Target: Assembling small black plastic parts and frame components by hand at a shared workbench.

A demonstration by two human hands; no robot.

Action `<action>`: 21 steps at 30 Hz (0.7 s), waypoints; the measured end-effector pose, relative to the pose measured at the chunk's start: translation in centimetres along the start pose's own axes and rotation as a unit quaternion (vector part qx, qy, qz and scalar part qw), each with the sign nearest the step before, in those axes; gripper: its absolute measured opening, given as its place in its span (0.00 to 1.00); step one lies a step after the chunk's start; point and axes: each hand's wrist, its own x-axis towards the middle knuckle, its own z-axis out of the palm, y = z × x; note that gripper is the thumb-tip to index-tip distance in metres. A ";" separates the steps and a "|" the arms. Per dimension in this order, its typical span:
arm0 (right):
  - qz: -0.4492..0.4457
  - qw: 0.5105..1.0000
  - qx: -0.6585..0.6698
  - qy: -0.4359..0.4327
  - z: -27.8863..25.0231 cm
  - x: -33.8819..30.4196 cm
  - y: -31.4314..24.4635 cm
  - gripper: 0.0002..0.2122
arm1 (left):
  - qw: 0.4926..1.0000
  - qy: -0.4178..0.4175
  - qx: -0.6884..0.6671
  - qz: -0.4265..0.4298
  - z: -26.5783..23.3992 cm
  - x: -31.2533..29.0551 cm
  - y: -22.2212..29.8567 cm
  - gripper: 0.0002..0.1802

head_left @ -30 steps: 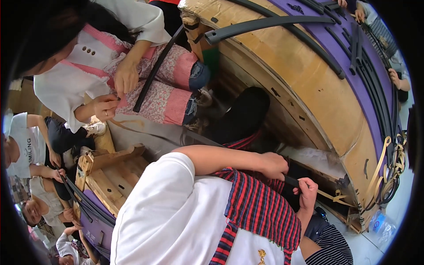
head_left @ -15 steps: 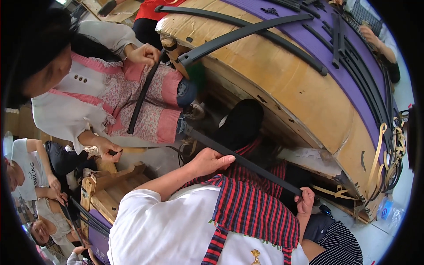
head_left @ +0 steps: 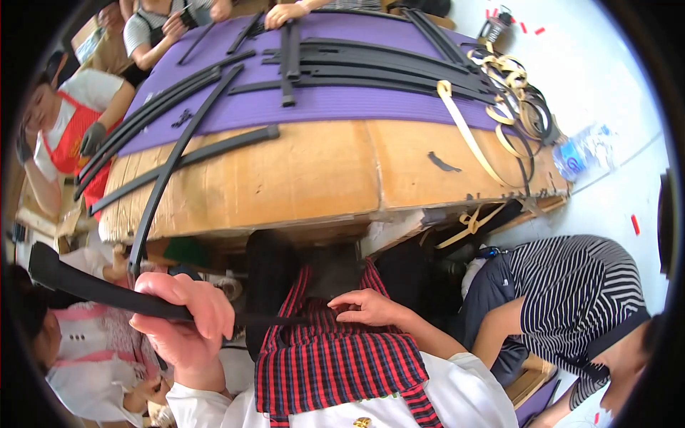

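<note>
My left hand (head_left: 187,314) is raised at the left and closed round a long black strip (head_left: 93,289). One broad end of the strip points up and to the left; its other end runs narrow and dark toward my lap. My right hand (head_left: 367,309) hovers over the red and black striped apron (head_left: 335,374), fingers loosely bent and apart, holding nothing. Its fingertips are near the dark end of the strip, but not on it. Two more black strips lie crossed on the near left of the table, one of them a curved strip (head_left: 171,160) that reaches past its edge.
Before me stands a cardboard-topped table (head_left: 321,160) with a purple mat (head_left: 342,110). Several black strips (head_left: 385,71) and tangled cream bands (head_left: 510,107) lie there. A clear plastic bag (head_left: 585,153) is at its right. People sit close on both sides; a co-worker's hand (head_left: 285,14) touches strips at the far side.
My view has turned right toward the table. The strip was held across my lap in both hands; now my left hand has lifted it to the left, and my right hand has let go.
</note>
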 end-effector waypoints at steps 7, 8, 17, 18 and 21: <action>-0.120 0.936 -0.116 0.311 -5.3 -3.6 -5.9 0.06 | 0.828 -0.269 0.343 -0.352 -0.4 -0.9 -3.1 0.13; -0.099 0.938 -0.047 0.330 -5.8 -4.0 -6.0 0.05 | 0.803 -0.276 0.322 -0.419 -1.3 -1.7 -5.5 0.12; -0.133 0.939 0.020 0.316 -5.4 -2.3 -6.9 0.05 | 0.749 -0.354 0.421 -0.369 -5.0 -7.4 -14.4 0.21; -0.134 0.942 0.018 0.308 -5.3 -1.9 -7.1 0.05 | 0.736 -0.368 0.436 -0.364 -5.2 -7.6 -14.6 0.22; -0.138 0.951 0.002 0.277 -5.4 -0.9 -9.0 0.05 | 0.731 -0.362 0.445 -0.369 -6.0 -7.9 -15.2 0.24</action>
